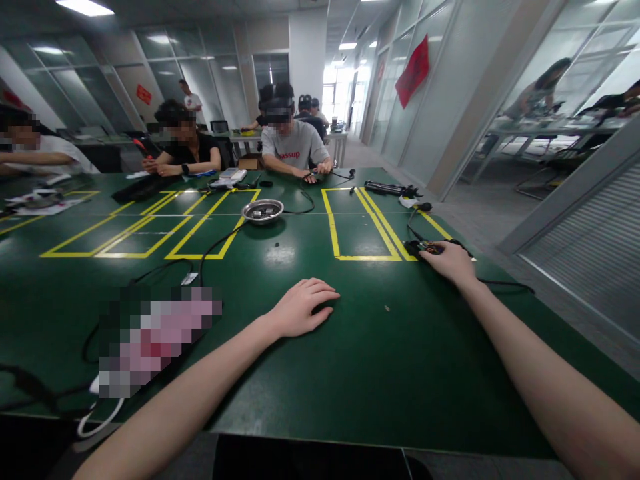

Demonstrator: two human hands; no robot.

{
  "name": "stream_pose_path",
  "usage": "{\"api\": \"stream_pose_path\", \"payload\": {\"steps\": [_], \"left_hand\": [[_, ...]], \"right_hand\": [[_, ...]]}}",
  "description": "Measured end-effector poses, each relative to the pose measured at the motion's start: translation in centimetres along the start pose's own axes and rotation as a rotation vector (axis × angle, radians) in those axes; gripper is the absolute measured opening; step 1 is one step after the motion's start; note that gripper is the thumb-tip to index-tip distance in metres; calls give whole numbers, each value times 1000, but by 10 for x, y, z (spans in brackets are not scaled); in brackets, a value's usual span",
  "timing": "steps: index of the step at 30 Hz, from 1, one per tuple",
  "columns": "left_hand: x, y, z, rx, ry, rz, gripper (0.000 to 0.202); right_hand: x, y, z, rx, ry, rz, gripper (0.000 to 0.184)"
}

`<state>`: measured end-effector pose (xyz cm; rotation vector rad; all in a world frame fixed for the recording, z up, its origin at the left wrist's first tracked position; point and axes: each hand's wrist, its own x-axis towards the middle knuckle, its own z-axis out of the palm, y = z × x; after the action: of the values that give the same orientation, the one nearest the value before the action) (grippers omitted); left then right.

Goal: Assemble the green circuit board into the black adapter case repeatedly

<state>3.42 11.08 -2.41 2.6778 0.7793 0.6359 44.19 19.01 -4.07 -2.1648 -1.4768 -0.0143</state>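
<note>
My left hand (306, 307) rests palm down on the green table (360, 367), fingers loosely spread, with nothing in it. At the table's right side, my right hand (453, 263) has its fingers closed around a small black object (414, 248) with orange-yellow bits and a black cable; its exact kind is hard to make out. One cable (505, 285) runs from beneath that hand toward the right edge. Another lead goes up to a dark rounded piece (424, 207) lying beyond the hand.
Yellow tape (367, 258) outlines rectangles across the table. A shallow metal bowl (263, 212) holds small metal parts. A folded black tripod (387, 189) lies at the far right. A blurred-out pink item (170, 327) and cables lie at left. Across the table, a person (295, 143) handles a cabled item.
</note>
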Motion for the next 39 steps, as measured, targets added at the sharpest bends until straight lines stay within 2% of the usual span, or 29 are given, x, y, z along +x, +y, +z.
{"api": "stream_pose_path", "payload": {"steps": [1,3,8,11,13,16,18,19,21,23,24,25,27,30,33,36,39], "left_hand": [[0,0,0,0,2,0,29],[0,1,-1,5,14,-6,30],[0,1,-1,33,106,-45,37],[0,1,-1,10,160,-42,46],[-1,2,-2,-12,151,-16,48],[0,4,-4,-30,118,7,40],[2,6,-5,-36,111,5,35],[3,6,-5,-39,111,0,33],[4,6,-4,-41,103,-17,29],[6,5,-2,-44,86,-34,26],[6,4,-1,-44,79,-39,25],[7,3,0,-42,74,-42,24],[7,2,1,-40,72,-45,22],[7,2,1,-46,80,-63,18],[7,4,0,-57,67,-89,16],[6,5,-1,-43,42,-98,19],[5,4,-1,-44,32,-99,21]], "right_hand": [[-6,-12,1,-17,-30,27,46],[-21,-37,4,9,-68,-43,45],[-77,-91,15,246,-245,-427,41],[-114,-112,12,393,-368,-648,38],[-132,-122,3,447,-455,-769,34],[-134,-126,-11,415,-470,-847,29],[-116,-116,-18,326,-347,-786,31],[-102,-105,-19,275,-240,-713,32],[-68,-75,-20,155,33,-524,35],[-35,-38,-18,1,194,-291,39],[-21,-20,-16,-55,216,-167,43],[-11,-6,-14,-89,182,-67,45],[-1,11,-10,-126,42,-30,41],[-11,0,-5,-72,-84,-216,34],[-41,-40,1,138,-203,-515,32],[-78,-82,6,382,-374,-783,29],[-107,-108,7,545,-512,-895,30]]}}
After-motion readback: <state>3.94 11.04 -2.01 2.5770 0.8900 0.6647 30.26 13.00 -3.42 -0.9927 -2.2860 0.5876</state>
